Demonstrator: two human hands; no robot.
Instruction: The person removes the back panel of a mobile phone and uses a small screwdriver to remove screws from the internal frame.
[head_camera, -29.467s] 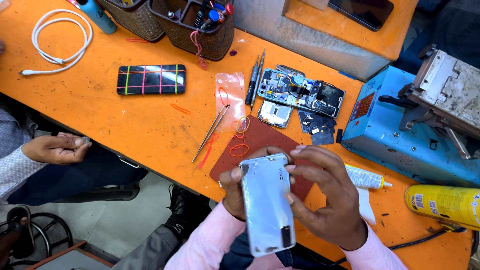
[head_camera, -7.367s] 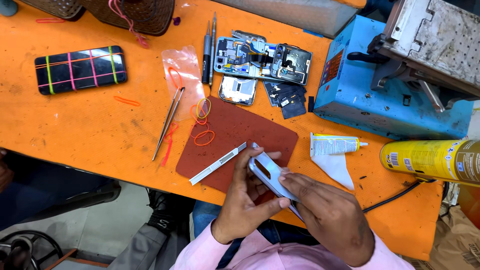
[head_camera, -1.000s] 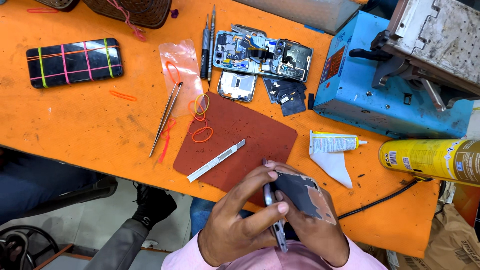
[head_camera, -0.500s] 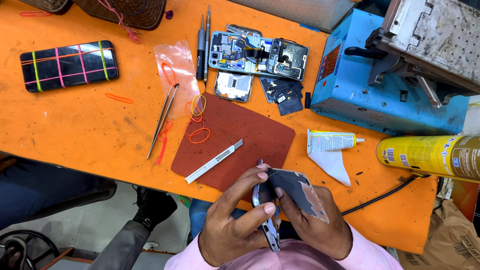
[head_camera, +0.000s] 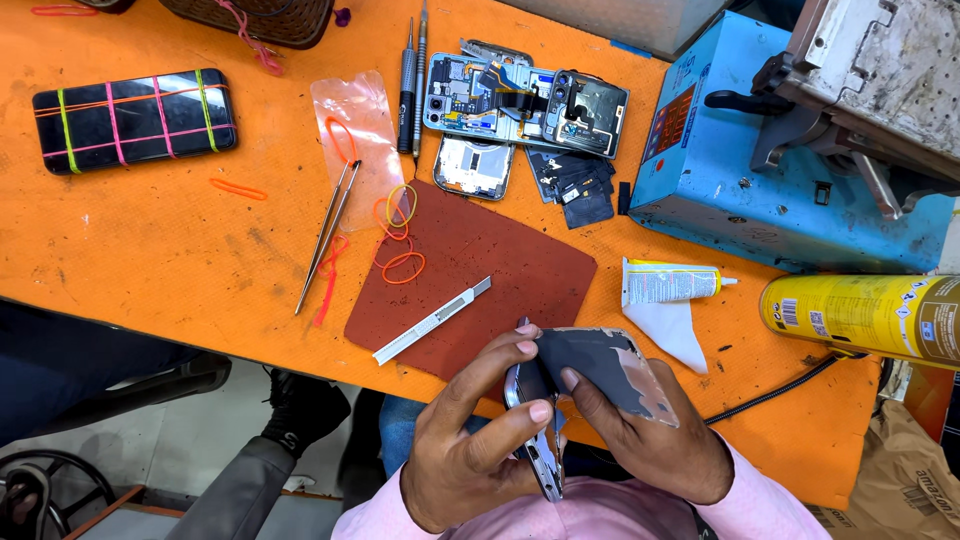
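Observation:
My left hand (head_camera: 468, 440) grips a phone frame (head_camera: 532, 430) held on edge, close to my chest at the table's near edge. My right hand (head_camera: 650, 445) holds a dark back cover (head_camera: 600, 365) with worn silvery patches, lifted off the frame and fanned open to the right. Fingers of both hands meet where the cover and the frame join. Just beyond my hands lies a rust-red work mat (head_camera: 480, 275) with a slim silver knife (head_camera: 432, 320) on it.
The orange table (head_camera: 150, 250) carries tweezers (head_camera: 328, 235), loose rubber bands (head_camera: 400, 240), an opened phone with parts (head_camera: 525, 100), a rubber-banded phone (head_camera: 135, 120), a glue tube (head_camera: 670, 283), a yellow spray can (head_camera: 860, 318) and a blue machine (head_camera: 760, 170). Another person's legs are at the left.
The back cover has swung further open away from the phone frame. My hands stay at the table's near edge.

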